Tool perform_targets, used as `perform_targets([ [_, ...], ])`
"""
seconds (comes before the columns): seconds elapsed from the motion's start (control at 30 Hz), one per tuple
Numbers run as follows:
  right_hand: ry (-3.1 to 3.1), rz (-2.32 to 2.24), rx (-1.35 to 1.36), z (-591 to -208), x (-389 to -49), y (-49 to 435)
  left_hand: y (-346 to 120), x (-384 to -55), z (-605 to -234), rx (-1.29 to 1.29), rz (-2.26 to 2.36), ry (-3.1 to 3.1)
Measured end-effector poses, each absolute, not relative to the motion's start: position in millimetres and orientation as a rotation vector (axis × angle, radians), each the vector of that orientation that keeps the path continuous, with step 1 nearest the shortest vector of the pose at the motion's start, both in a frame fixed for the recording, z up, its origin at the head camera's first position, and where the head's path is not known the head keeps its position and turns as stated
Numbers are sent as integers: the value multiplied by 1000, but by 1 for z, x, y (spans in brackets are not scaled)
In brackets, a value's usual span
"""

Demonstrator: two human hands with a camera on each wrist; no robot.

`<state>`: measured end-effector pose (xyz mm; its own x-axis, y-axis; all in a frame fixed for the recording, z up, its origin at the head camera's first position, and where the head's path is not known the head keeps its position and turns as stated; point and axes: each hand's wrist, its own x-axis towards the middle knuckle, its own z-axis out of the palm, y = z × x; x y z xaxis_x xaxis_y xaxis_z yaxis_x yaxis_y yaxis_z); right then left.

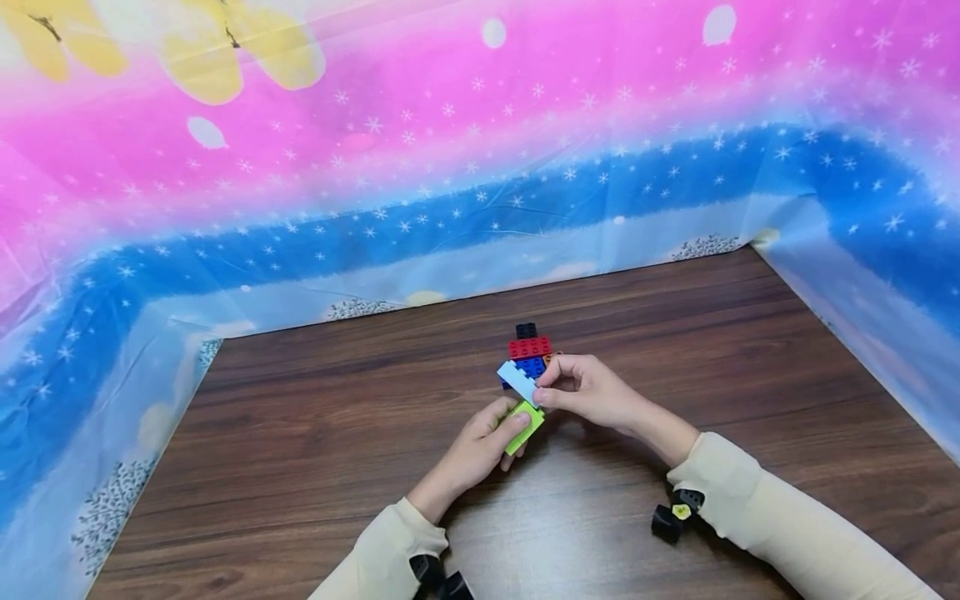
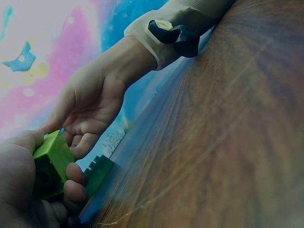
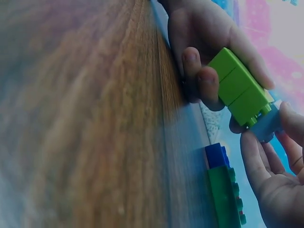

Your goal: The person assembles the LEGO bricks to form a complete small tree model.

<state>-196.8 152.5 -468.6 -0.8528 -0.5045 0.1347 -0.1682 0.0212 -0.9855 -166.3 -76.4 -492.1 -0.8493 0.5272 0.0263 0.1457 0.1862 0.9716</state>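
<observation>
Fingers of the left hand (image 1: 480, 440) we find clamped on a lime-green oblong plastic block (image 1: 528, 428); those of the right hand (image 1: 596, 395) pinch a light-blue oblong plastic brick (image 1: 516, 380) at the block's studded end. Beyond, on the brown wood-grain table (image 1: 300, 433), we record a studded red plastic brick (image 1: 530, 347).

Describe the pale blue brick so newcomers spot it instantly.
Above the brown table, find the right hand. It pinches the pale blue brick, beside the lime green block in the left hand. Its paler shade distinguishes it from the darker blue brick behind.
</observation>
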Motion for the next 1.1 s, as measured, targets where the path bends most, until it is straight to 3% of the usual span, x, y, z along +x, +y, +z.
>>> perform_targets([
  [1.1, 2171, -1882, -656, -471, -196, 150, -76, -166, -492, 638, 1698, 2165],
])
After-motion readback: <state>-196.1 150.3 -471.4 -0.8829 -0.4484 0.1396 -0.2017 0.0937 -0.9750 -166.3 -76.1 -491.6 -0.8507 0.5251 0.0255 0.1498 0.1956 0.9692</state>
